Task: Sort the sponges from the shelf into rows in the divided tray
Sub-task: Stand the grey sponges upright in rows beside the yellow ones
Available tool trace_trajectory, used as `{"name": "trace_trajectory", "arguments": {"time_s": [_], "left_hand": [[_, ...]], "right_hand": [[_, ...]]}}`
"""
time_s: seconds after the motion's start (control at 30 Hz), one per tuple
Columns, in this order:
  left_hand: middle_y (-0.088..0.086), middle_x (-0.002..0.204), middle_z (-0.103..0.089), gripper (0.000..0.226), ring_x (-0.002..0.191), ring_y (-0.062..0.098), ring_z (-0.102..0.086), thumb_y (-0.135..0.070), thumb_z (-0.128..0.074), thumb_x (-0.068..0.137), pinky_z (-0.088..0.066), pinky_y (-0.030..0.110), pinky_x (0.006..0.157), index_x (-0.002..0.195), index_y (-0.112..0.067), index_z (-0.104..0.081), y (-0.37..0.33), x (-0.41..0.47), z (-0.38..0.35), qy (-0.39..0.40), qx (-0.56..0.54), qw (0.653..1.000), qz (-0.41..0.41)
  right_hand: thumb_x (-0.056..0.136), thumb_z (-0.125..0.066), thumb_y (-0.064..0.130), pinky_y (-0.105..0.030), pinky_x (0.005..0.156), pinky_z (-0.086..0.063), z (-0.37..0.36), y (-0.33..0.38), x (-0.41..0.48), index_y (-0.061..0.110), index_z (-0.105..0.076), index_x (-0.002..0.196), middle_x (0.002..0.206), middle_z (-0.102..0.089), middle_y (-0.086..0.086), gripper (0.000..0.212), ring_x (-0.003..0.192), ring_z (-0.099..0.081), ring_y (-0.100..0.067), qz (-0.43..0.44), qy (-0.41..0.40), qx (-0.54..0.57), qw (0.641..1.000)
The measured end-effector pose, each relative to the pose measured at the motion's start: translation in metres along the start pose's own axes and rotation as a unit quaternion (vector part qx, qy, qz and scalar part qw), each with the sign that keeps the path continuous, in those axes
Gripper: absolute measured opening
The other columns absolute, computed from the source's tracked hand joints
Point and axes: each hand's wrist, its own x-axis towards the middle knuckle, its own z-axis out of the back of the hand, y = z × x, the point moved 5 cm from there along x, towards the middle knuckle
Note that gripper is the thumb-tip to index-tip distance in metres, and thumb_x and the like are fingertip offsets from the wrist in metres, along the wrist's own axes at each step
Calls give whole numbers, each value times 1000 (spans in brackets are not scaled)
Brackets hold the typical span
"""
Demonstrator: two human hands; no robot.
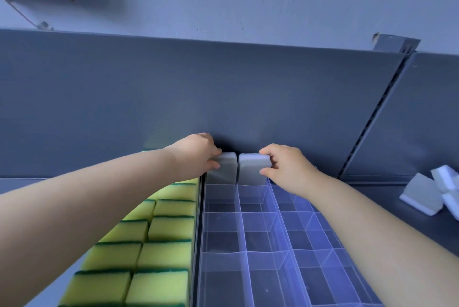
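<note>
A clear divided tray (258, 254) lies on the dark shelf, most of its compartments bare. Two grey sponges stand on edge in its far row. My left hand (198, 154) grips the left grey sponge (223, 170) from its left side. My right hand (285, 167) pinches the right grey sponge (252, 170) between thumb and fingers. Both sponges sit side by side against the back panel. Rows of yellow-and-green sponges (159, 234) fill the tray section on the left, partly hidden under my left forearm.
A few loose grey-and-white sponges (432, 192) lie on the shelf at the right. The shelf's dark back panel (223, 88) rises right behind the tray. A slotted upright (382, 108) runs diagonally at the right.
</note>
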Motion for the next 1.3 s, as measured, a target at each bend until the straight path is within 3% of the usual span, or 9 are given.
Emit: {"name": "trace_trajectory", "arguments": {"time_s": [0.07,0.17,0.5,0.6,0.83,1.0,1.1,1.3], "left_hand": [[7,130,-45,38,119,22,-44,-32,-47,97,-36,27,96,130,-14,-54,0,0,1,0,1,1000,0],[7,130,-45,39,119,22,-44,-33,-47,97,-36,28,97,132,-15,-52,-1,-1,0,6,9,1000,3],[5,134,-42,44,123,21,-42,-33,-46,97,-34,27,100,139,-18,-44,-2,-3,-2,4,12,1000,2],[3,135,-43,44,123,21,-43,-32,-49,96,-36,29,100,138,-20,-45,-1,-7,-1,-10,4,1000,2],[2,136,-43,45,120,21,-46,-33,-46,97,-38,28,97,140,-24,-41,-1,-17,3,-45,8,999,-8],[-2,133,-44,42,124,19,-40,-37,-37,99,-44,36,94,140,-30,-38,-18,-24,8,-75,59,994,-46],[-3,130,-46,41,121,19,-42,-38,-33,99,-44,33,91,139,-32,-38,-45,-26,14,-96,104,984,-104],[-5,124,-49,39,116,19,-46,-39,-32,98,-45,32,88,134,-29,-42,-107,-19,22,-113,115,967,-195]], "right_hand": [[87,-62,22,-13,64,-35,1,1,0,20,-50,125,110,-54,3,39,97,-53,-14,-3,2,6,1000],[86,-63,20,-25,85,-44,1,1,1,19,-52,124,111,-57,-2,40,98,-55,-17,-9,5,29,1000],[86,-62,23,-21,75,-35,-1,0,-2,21,-47,128,105,-52,2,44,96,-55,-15,-10,19,7,1000],[84,-65,24,-24,84,-41,1,3,-2,21,-44,132,103,-45,6,52,95,-51,-13,1,24,-2,1000],[86,-62,28,-35,98,-42,10,10,-12,22,-39,135,132,-45,0,55,118,-46,-15,12,19,-35,999],[90,-56,31,-36,97,-42,19,18,-33,24,-39,135,137,-43,5,49,120,-44,-14,12,-9,-64,998],[91,-53,34,-35,96,-42,24,20,-50,27,-40,134,137,-43,9,45,114,-47,-12,18,-31,-73,997],[92,-49,39,-29,99,-40,51,-6,-103,31,-39,136,140,-40,16,45,123,-43,-7,-12,-62,-78,995]]}}
